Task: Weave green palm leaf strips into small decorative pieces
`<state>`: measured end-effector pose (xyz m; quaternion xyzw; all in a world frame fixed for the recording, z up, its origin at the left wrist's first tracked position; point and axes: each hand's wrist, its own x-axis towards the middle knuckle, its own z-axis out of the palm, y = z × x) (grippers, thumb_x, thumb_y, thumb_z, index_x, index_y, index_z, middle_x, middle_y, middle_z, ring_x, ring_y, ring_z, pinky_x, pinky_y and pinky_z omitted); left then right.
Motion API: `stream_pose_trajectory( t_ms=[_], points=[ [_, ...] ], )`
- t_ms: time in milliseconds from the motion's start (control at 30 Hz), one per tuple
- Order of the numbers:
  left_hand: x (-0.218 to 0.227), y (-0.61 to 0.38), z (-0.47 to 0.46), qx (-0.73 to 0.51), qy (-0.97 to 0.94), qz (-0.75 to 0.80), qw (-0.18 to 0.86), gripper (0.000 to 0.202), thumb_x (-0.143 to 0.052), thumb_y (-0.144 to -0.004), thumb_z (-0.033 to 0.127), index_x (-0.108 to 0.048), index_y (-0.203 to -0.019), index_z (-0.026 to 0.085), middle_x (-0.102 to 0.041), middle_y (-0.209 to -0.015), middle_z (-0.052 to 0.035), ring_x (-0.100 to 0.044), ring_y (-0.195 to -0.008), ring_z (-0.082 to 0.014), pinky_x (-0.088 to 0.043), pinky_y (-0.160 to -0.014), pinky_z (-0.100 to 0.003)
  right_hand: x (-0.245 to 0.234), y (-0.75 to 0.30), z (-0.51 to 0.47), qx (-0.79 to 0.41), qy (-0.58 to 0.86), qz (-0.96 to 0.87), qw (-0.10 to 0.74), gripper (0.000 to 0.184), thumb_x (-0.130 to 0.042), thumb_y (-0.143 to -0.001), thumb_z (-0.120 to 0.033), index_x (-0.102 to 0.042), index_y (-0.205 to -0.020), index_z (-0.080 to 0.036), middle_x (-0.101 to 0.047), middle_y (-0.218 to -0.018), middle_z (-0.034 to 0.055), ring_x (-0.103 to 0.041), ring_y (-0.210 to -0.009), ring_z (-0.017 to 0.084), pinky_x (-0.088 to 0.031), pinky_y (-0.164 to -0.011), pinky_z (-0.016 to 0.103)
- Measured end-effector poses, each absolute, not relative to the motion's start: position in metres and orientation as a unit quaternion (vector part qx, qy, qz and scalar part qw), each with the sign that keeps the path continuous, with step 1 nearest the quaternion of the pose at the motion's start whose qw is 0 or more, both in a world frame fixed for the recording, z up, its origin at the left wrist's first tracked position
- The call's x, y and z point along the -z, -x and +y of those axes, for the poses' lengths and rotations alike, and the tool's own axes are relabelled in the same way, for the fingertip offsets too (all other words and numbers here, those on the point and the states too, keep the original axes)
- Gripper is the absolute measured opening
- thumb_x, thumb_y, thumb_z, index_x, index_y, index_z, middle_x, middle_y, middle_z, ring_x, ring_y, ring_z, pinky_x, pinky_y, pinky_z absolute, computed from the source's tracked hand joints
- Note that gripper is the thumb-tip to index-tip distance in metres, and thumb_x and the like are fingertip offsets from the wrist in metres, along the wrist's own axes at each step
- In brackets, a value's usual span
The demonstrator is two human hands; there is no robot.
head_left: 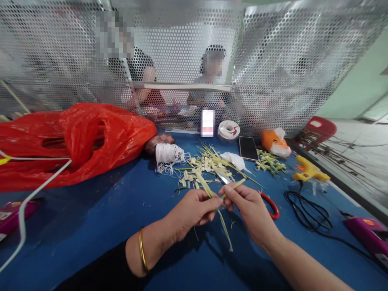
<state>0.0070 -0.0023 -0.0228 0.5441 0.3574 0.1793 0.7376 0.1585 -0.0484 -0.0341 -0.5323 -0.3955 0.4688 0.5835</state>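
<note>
Your strips (206, 186): pale green fading to straw yellow
Your scissors (275, 209): red handle, silver blade
Your left sleeve (103, 268): plain black
Your bangle (142, 250): gold
Your table (115, 214): deep blue
Bag (130, 125) on your left: bright red
Pouch (159, 141): brown checks, lighter and darker
Thread (167, 153): white
Tissue pack (274, 143): orange and white
Glue gun (311, 173): yellow, orange trigger
Box (365, 234) on your right: purple
Mesh (184, 44) facing you: silver-grey, dotted with round holes
</note>
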Motion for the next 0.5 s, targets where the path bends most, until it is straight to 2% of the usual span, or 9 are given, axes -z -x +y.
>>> stream_pose_trajectory(
  t_ms=[67, 233, 500],
  points=[
    [0.0217, -0.0073, -0.0032, -0.177, -0.552, 0.353, 0.734, 0.029, -0.065, -0.078, 0.046, -0.064, -0.078, 0.017, -0.046, -0.047, 0.0072, -0.029, -0.038, -0.0049, -0.018, -0.039, -0.021, 0.0356, -0.1584, -0.0484, -0.468, 0.526, -0.398, 0.588, 0.034, -0.075, -0.072, -0.048, -0.07, -0.065, -0.015, -0.058, -0.055, -0.0002, -0.05, -0.051, 0.01, -0.042, -0.051, 0.024],
    [0.0209, -0.0073, -0.0047, -0.154, -0.566, 0.347, 0.732, 0.02, -0.059, -0.08, 0.036, -0.062, -0.072, 0.018, -0.041, -0.043, 0.0081, -0.03, -0.036, -0.006, -0.022, -0.039, -0.021, 0.0394, -0.1576, -0.0485, -0.472, 0.51, -0.383, 0.608, 0.032, -0.074, -0.074, -0.045, -0.068, -0.065, -0.015, -0.055, -0.05, -0.0021, -0.05, -0.046, 0.01, -0.039, -0.048, 0.024],
    [0.0217, -0.0048, -0.0042, -0.144, -0.582, 0.324, 0.732, 0.018, -0.06, -0.078, 0.034, -0.061, -0.071, 0.018, -0.038, -0.043, 0.0094, -0.028, -0.036, -0.0057, -0.023, -0.04, -0.023, 0.0389, -0.1587, -0.0488, -0.479, 0.51, -0.36, 0.617, 0.03, -0.077, -0.071, -0.043, -0.069, -0.063, -0.015, -0.055, -0.052, -0.0015, -0.046, -0.047, 0.009, -0.038, -0.049, 0.023]
  ],
)
